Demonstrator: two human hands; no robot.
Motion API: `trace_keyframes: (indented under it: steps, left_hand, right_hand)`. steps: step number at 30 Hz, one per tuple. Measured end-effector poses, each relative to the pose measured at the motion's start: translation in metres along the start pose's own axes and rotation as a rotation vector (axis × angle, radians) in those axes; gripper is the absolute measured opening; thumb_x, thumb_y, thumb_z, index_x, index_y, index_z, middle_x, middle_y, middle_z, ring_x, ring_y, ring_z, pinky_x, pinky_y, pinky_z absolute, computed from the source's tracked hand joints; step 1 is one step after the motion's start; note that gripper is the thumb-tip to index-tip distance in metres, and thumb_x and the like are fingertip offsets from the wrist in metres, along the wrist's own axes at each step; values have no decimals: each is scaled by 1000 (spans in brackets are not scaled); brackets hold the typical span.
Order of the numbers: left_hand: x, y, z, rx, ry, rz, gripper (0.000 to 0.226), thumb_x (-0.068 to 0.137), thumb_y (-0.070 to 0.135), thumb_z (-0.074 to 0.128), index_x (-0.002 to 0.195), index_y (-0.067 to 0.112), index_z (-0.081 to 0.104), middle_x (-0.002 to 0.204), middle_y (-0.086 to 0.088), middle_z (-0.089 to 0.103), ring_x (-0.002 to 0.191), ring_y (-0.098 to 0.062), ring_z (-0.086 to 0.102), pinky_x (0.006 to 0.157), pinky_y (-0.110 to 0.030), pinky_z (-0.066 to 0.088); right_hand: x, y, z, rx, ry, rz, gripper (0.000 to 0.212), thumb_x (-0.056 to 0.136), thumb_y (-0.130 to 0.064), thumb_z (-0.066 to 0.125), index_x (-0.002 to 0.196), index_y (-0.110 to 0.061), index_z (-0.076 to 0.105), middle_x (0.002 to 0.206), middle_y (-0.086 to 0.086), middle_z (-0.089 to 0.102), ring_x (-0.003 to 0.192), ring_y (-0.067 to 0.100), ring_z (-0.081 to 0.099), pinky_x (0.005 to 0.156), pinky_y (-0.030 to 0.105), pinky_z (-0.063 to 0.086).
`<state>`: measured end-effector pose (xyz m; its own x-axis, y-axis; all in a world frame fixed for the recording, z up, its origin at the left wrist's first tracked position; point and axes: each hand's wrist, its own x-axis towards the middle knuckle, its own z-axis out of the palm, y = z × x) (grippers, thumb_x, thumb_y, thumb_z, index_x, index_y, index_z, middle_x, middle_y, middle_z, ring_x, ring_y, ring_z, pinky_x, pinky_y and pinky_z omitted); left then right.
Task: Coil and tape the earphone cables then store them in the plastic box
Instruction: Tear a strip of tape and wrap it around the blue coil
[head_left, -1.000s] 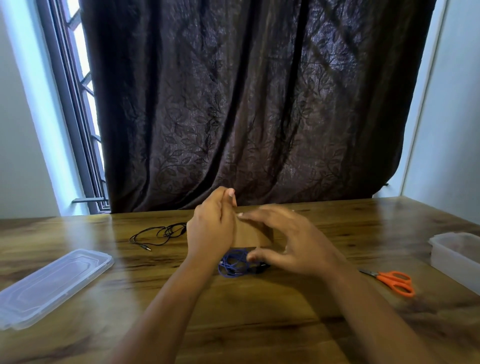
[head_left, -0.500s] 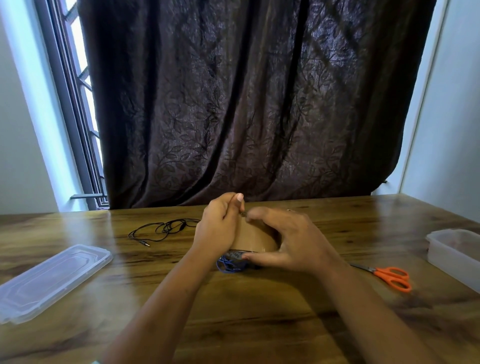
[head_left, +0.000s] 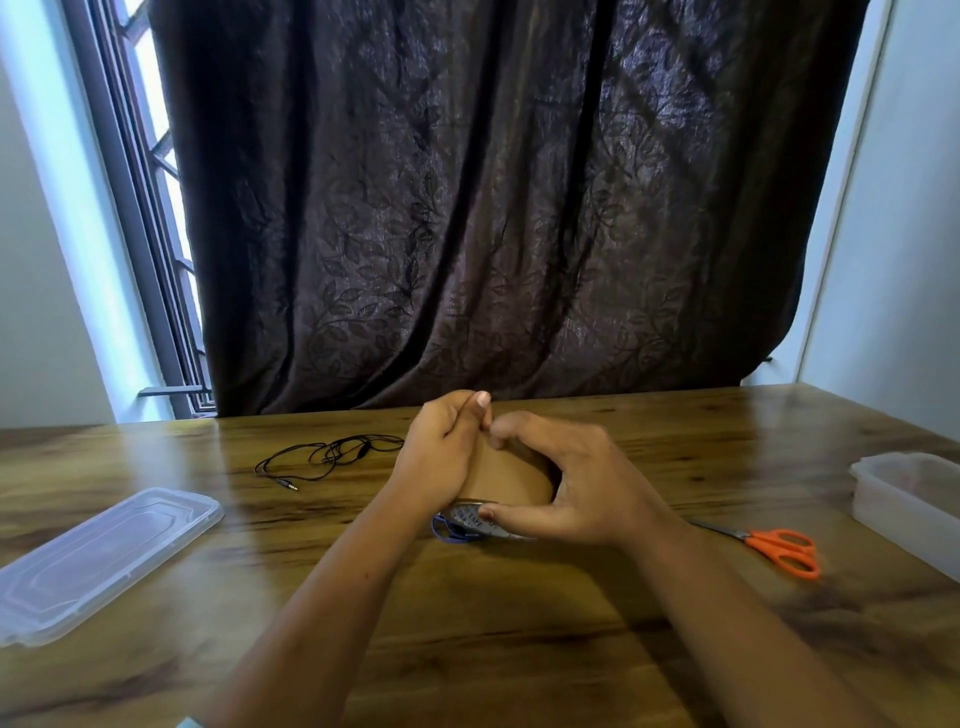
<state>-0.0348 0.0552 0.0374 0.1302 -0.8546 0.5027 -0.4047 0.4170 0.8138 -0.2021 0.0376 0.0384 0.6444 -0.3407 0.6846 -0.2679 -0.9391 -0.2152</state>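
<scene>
Two hands close round a brown tape roll (head_left: 506, 478), held on edge just above the surface (head_left: 519, 639). The left hand (head_left: 441, 457) grips its left side with the thumb raised at the top. The right hand (head_left: 587, 483) curls round the right side, its thumb pressed on the printed core and its forefinger bent down onto the top of the roll, next to the left thumb. By my judgement the step in hand is finding and lifting the free end of the tape, though the end itself is too small to make out. A blue cable (head_left: 452, 531) lies bundled on the surface directly under the roll, partly hidden by it, and it seems to be the one awaiting its strip. Next, a length must be peeled away and cut, which calls for the orange scissors (head_left: 779, 551) lying to the right. A black cable (head_left: 332, 457) lies loose and uncoiled at the back left. The plastic box (head_left: 883, 470) stands open at the right edge, well apart from its lid (head_left: 104, 556) on the left.
</scene>
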Motion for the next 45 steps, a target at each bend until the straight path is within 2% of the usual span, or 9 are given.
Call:
trace_keyframes:
  steps: [4, 8, 13, 17, 26, 31, 34, 37, 45]
  left_hand:
    - [-1, 0, 1, -31, -21, -5, 43, 101, 29, 38, 79, -5, 54, 71, -17, 56, 64, -28, 50, 62, -42, 43]
    - [2, -1, 1, 1, 7, 5, 43, 101, 30, 39, 79, -4, 55, 69, -16, 53, 62, -26, 47, 61, -42, 40]
    - [1, -2, 0, -4, -2, 8, 43, 100, 31, 39, 81, -4, 56, 71, -21, 55, 63, -28, 48, 62, -47, 43]
    - [0, -1, 2, -36, -23, -20, 43, 100, 31, 39, 82, -3, 58, 75, -19, 59, 69, -28, 54, 67, -45, 46]
    - [-1, 0, 2, -31, -46, -46, 45, 100, 31, 39, 87, -8, 58, 74, -17, 57, 67, -28, 50, 64, -40, 42]
    - [-2, 3, 3, -46, -47, -69, 40, 100, 30, 39, 78, 4, 59, 71, -9, 59, 67, -23, 54, 65, -39, 45]
    - [-3, 3, 3, -69, -59, -80, 37, 100, 29, 39, 73, 12, 58, 69, -6, 58, 66, -24, 52, 64, -38, 44]
    - [-3, 2, 3, -82, -65, -91, 37, 100, 29, 39, 78, 7, 59, 71, -9, 59, 66, -24, 53, 62, -35, 44]
    - [-5, 2, 6, -155, -97, -98, 35, 101, 20, 38, 77, 7, 60, 68, -3, 63, 62, -14, 58, 59, -25, 48]
  right_hand:
    - [0, 0, 0, 35, -7, -11, 43, 74, -46, 74, 107, -26, 56, 97, -21, 57, 84, -3, 55, 67, 11, 41]
    - [0, -1, -3, 39, -14, -2, 39, 72, -46, 74, 88, -25, 46, 82, -20, 50, 72, 3, 53, 56, 14, 37]
    - [1, -4, -4, 53, -37, 37, 49, 71, -52, 72, 105, -42, 37, 88, -28, 51, 76, -3, 55, 57, 13, 40]
    - [0, -2, -3, 45, -53, 23, 49, 73, -53, 70, 113, -31, 50, 102, -18, 59, 86, 2, 59, 63, 18, 48]
    - [0, -3, -3, 49, -32, 2, 38, 73, -50, 71, 97, -27, 52, 85, -16, 55, 73, 6, 57, 56, 20, 45]
    - [-1, 0, -1, 20, -38, 7, 53, 74, -53, 69, 119, -28, 54, 108, -17, 61, 91, 0, 59, 71, 18, 50]
    - [-1, 0, -1, 18, -33, 1, 51, 74, -52, 69, 116, -26, 57, 106, -19, 60, 90, -2, 58, 71, 16, 49]
    - [-1, 0, 0, 32, -23, -9, 47, 74, -49, 71, 113, -26, 57, 101, -19, 60, 87, -1, 59, 68, 20, 51]
    - [2, -4, -4, 84, -71, 41, 38, 72, -41, 77, 98, -31, 51, 84, -18, 57, 70, 1, 58, 55, 14, 42]
